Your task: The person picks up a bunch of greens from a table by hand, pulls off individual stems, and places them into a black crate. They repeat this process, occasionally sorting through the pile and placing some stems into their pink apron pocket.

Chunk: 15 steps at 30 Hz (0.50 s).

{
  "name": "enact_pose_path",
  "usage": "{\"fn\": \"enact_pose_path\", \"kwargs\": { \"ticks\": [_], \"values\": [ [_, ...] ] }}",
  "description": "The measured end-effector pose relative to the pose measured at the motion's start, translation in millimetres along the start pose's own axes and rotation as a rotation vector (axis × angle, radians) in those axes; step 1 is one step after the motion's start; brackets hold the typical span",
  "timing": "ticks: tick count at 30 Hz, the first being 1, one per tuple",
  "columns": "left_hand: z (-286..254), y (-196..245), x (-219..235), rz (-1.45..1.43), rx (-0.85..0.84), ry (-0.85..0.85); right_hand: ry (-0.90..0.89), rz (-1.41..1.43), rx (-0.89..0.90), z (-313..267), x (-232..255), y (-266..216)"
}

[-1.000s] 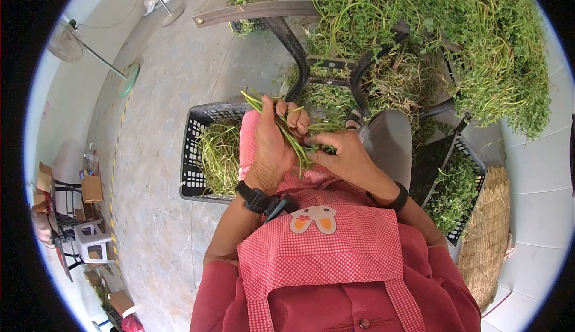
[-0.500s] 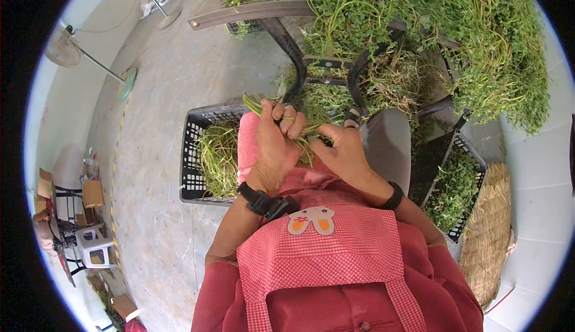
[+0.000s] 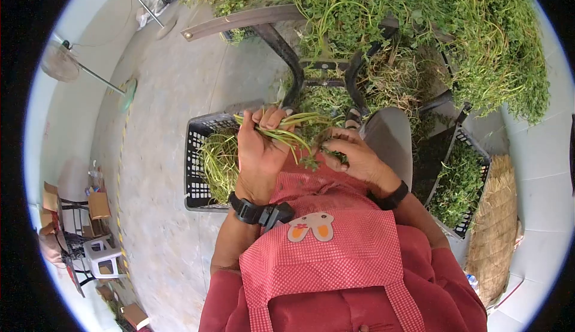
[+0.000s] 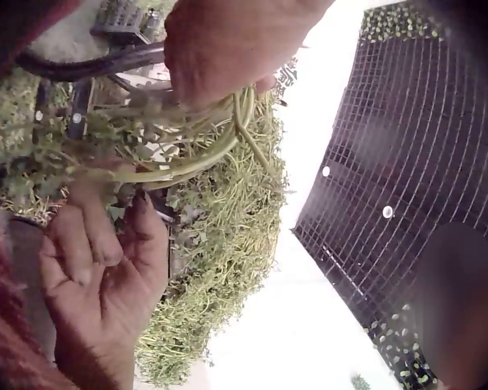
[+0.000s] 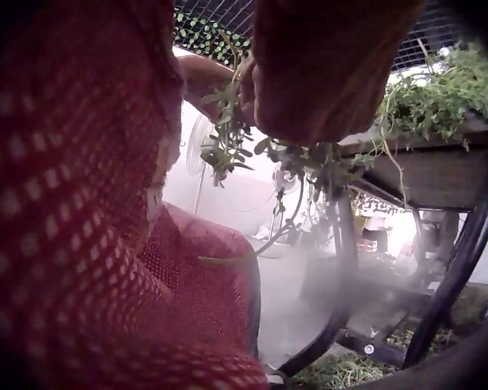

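Note:
In the head view my left hand point(image 3: 262, 146) grips a small bunch of long green stems point(image 3: 299, 118) in front of the lap, leafy tips pointing right. Close by on the right, my right hand point(image 3: 354, 157) has curled fingers, with leafy green bits point(image 3: 333, 154) between them and the thumb. From the left wrist, the stems point(image 4: 203, 162) bend out from under the left hand point(image 4: 236, 49) toward the right hand point(image 4: 106, 280). In the right wrist view leafy sprigs point(image 5: 224, 142) hang beside the right hand point(image 5: 325, 73).
A large heap of leafy stems point(image 3: 419, 14) covers the black-legged table point(image 3: 257, 17) ahead. One black crate point(image 3: 194, 164) with stems stands left of the lap; another crate point(image 3: 461, 182) with leafy greens is on the right. A straw bundle point(image 3: 494, 230) lies beyond it.
My right hand has pulled slightly away to the right of my left hand, fingers more curled. My left hand has shifted left and turned, its stems now lying more sideways.

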<state>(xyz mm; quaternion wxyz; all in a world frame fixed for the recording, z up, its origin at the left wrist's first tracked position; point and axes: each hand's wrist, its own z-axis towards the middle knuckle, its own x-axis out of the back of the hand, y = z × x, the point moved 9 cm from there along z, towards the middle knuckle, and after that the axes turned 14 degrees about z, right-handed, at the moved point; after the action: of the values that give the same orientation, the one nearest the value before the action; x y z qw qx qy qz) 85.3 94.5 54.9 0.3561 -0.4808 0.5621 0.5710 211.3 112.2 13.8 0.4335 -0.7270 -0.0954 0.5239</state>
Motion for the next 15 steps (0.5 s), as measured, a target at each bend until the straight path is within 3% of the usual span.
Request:
{"fn": "enact_pose_path", "kwargs": {
  "ticks": [5,7,8,10,11,13,15],
  "values": [
    [1,2,12,0.006,-0.028,0.093,0.082,0.193,0.03,1,0,-7],
    [1,-2,14,-0.013,0.002,0.111,0.157,-0.121,0.016,-1,-7,-18],
    [0,-4,14,-0.012,0.007,0.113,0.161,-0.118,0.016,5,-1,-11],
    [2,-5,12,-0.013,0.018,0.074,0.088,-0.681,0.568,8,-15,-40],
    [3,-5,12,-0.012,0.019,0.074,0.089,-0.681,0.57,8,-14,-40],
    [2,-9,12,-0.049,0.037,0.045,0.001,-0.82,0.353,15,-26,-26],
    [3,-11,16,0.016,0.026,0.043,0.004,-0.775,0.398,16,-32,-21]
  ]
}}
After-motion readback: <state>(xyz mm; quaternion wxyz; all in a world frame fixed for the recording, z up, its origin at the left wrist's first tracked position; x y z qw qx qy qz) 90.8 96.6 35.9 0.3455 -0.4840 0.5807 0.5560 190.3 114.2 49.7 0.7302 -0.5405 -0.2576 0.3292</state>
